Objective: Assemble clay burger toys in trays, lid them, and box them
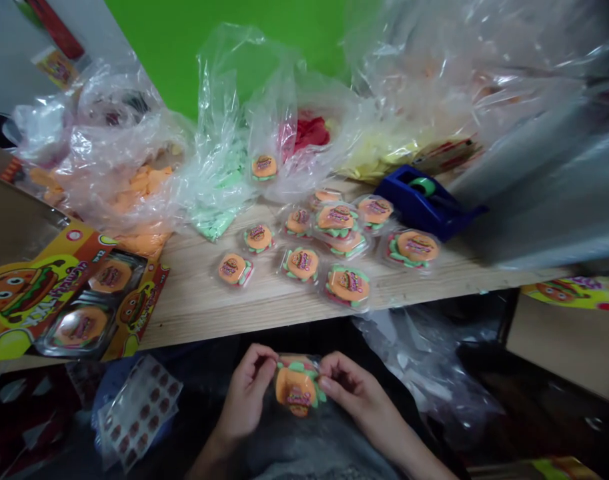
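Both hands (247,393) hold burger-candy packet (298,387) below table edge (334,312).

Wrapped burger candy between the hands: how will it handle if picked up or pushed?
The wrapped burger candy is flat and squat, so it would probably slide rather than roll. Its glossy clear wrap looks slippery to pinch. It looks thin, so probably light.

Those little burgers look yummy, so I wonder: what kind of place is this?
Probably a candy-packing workspace: orange burger-shaped sweets in clear wrappers, a yellow printed cardboard burger box, and a blue plastic tape dispenser.
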Tool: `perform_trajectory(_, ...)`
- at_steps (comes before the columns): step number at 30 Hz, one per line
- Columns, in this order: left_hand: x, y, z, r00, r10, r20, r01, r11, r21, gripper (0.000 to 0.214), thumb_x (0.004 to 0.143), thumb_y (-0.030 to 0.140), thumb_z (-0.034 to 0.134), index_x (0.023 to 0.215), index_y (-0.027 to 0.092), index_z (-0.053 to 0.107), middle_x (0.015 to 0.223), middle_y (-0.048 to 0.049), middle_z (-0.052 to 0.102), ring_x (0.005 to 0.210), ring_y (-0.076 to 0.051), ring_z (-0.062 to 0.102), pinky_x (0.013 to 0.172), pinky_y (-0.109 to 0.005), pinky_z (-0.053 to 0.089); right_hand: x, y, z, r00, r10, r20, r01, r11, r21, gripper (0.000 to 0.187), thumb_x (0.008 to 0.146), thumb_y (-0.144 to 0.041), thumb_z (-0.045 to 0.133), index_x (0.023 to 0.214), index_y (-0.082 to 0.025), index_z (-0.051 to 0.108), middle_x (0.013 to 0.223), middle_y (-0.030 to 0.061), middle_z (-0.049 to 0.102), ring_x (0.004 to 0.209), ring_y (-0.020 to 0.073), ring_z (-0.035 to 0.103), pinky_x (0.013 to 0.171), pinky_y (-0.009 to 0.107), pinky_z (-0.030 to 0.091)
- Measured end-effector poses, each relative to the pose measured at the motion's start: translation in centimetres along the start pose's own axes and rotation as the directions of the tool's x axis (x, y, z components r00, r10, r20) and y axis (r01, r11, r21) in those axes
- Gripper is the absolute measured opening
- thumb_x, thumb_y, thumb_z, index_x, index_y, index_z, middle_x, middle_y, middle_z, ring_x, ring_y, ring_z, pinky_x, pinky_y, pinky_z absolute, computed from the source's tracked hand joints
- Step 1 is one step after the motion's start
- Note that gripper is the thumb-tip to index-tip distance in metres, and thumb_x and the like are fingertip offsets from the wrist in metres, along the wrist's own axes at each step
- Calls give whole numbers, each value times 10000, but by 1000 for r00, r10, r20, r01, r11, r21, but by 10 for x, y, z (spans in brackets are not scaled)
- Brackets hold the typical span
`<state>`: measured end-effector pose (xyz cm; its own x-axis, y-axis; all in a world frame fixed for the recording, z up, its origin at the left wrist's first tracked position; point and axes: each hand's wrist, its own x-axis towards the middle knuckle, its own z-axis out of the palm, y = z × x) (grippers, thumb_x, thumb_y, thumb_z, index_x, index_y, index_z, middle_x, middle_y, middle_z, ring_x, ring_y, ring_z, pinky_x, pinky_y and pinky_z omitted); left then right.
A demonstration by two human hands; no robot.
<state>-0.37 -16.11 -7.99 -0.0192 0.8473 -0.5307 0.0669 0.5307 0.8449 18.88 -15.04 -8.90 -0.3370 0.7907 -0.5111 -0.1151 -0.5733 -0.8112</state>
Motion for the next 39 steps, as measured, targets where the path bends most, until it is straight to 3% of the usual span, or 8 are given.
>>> perform_trajectory(7,4,27,-10,995,55,87,-69,985,159,199,830,354,512,763,175,565,716,14,539,687,-129,500,658,-237,394,4,-7,6,999,-47,13,47,999,-3,359,693,-518,687,785,-186,583,712,-17,486,675,131,463,646,259,393)
perform_trajectory(11,9,41,-3,970,58,235,-127,949,289,144,800,287,526,739,179,599,714,9,567,699,-133,514,671,-241,389,12,-23,3,982,-132,138,155,972,-178,268,756,-437,653,883,-205,696,800,26,574,797,172,547,741,298,422)
perform_trajectory(13,13,41,2,975,56,213,-112,959,260,118,779,288,537,787,184,592,726,11,571,699,-134,517,669,-243,396,15,-26,1,980,-122,158,156,963,-219,259,778,-435,629,809,-192,712,786,38,598,778,174,560,732,303,425)
perform_trajectory(16,15,32,3,993,42,111,-61,983,175,171,773,317,537,879,186,567,780,6,568,729,-136,531,691,-250,416,15,-19,-2,996,-68,50,73,991,-108,311,749,-483,648,810,-181,687,784,36,627,744,168,565,711,298,437)
perform_trajectory(21,10,21,-7,995,-37,93,29,996,86,202,781,357,534,879,181,552,787,10,552,684,-124,514,643,-245,414,10,3,1,988,-52,-142,57,998,34,345,693,-516,693,786,-188,639,735,4,597,700,145,532,677,269,431)
perform_trajectory(30,-1,21,1,989,72,132,-109,948,298,183,847,324,465,777,187,564,758,-3,536,734,-144,519,688,-256,401,4,-5,-2,997,-3,76,13,992,-128,378,732,-528,650,893,-195,727,769,20,575,756,166,554,707,295,432)
perform_trajectory(34,-5,12,12,979,126,159,-174,924,341,182,857,313,464,769,191,567,758,-4,533,721,-137,510,677,-249,394,6,-14,-3,988,-68,140,107,951,-291,291,768,-468,637,817,-193,719,778,27,578,773,167,555,706,289,432)
perform_trajectory(39,-3,8,15,994,26,106,-56,955,290,101,804,296,503,777,198,504,724,20,513,694,-131,489,656,-242,386,13,-25,0,969,-113,220,197,890,-411,143,810,-304,605,749,-187,661,753,18,588,716,152,552,660,266,418)
